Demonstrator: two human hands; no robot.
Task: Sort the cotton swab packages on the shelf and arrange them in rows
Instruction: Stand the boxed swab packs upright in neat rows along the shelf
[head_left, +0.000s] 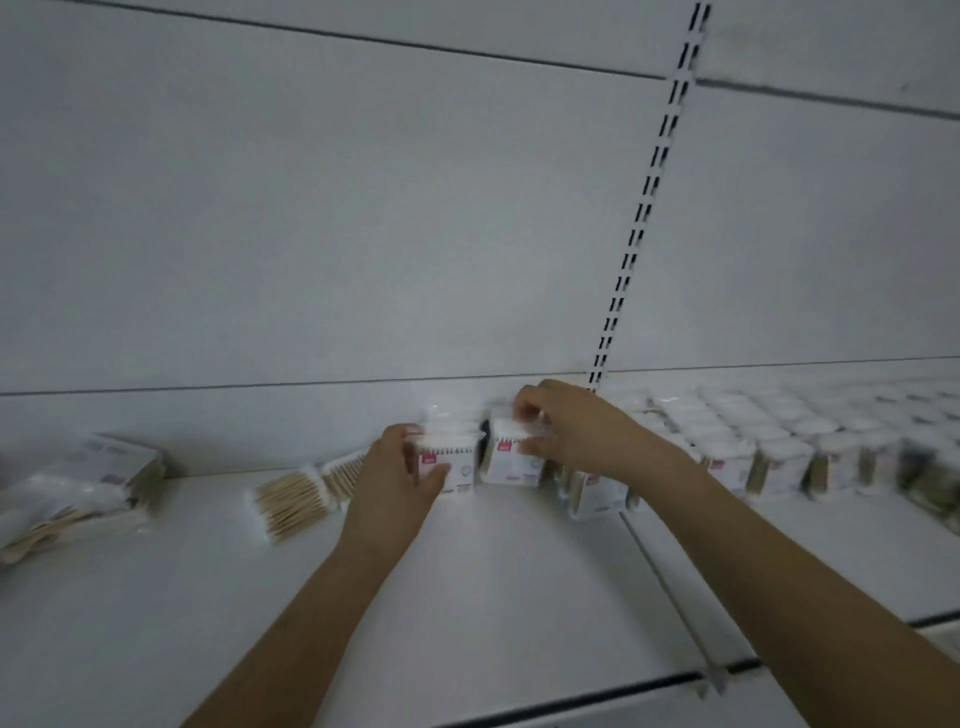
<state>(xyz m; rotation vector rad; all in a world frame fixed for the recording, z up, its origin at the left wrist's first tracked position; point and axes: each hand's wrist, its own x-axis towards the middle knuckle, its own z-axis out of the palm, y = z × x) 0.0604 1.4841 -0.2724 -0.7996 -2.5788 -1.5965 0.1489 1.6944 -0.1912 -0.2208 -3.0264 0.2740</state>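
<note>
The left hand (400, 470) grips one upright pack (451, 460) on the shelf (467, 597); the right hand (563, 426) pinches the neighbouring pack (506, 460).

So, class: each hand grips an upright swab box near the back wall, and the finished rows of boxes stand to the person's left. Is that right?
Not quite. In the head view the left hand and right hand do each grip a swab box, but the finished rows stand to the right; loose packs lie left.
</note>
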